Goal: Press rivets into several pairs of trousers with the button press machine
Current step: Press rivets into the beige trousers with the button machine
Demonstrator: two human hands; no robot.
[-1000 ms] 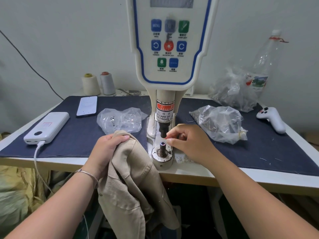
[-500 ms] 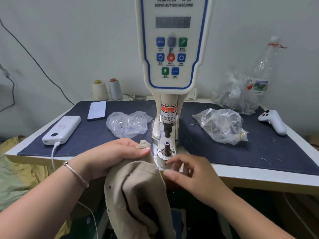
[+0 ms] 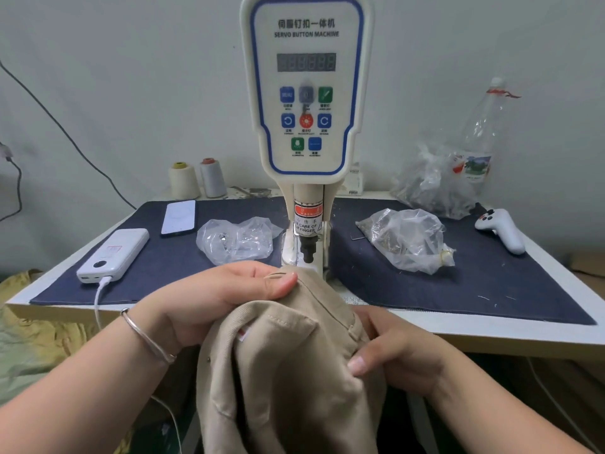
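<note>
A white servo button press machine [image 3: 306, 93] stands at the table's middle, its black punch [image 3: 307, 252] hanging just above the cloth. Beige trousers [image 3: 281, 365] are draped over the machine's lower die, which is hidden under the fabric. My left hand [image 3: 222, 299] grips the top edge of the trousers just left of the punch, thumb on the cloth. My right hand [image 3: 396, 352] pinches the trousers lower on the right side. A small rivet [image 3: 209, 359] shows on the fabric at left.
On the dark blue mat [image 3: 491, 283] lie a power bank [image 3: 113, 255] with cable, a phone [image 3: 179, 217], a clear bag left [image 3: 237, 240] of the machine, a fuller bag [image 3: 406, 240] right, and a white controller [image 3: 501, 234]. Thread spools [image 3: 196, 178] and a bottle [image 3: 481, 139] stand behind.
My right hand left the lower die and took hold of the trousers. Both hands pulled the fabric up over the die, which is now covered.
</note>
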